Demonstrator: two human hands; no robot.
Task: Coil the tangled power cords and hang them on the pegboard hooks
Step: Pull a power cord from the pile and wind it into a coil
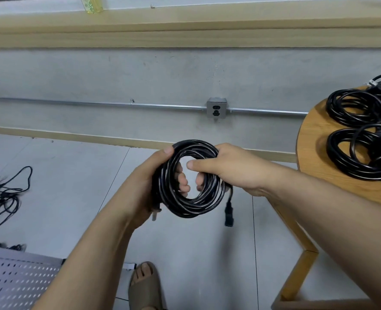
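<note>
Left hand [156,175] grips left side of black power cord wound in round coil [191,204], fingers through centre, thumb on top. Right hand [229,168] clasps coil's right side. Coil in air above grey tiled floor [73,175]; black connector [228,215] dangles under right hand.

Step, likely: coiling done, hanging next. Needs firm hold so loops don't spring, then turn to white perforated pegboard [13,280], bottom left; hooks not visible.

Round wooden tabletop [314,139] close right, finished black coils [355,108] near its left edge. Loose tangled cords [2,195] on floor far left; open floor between.
</note>
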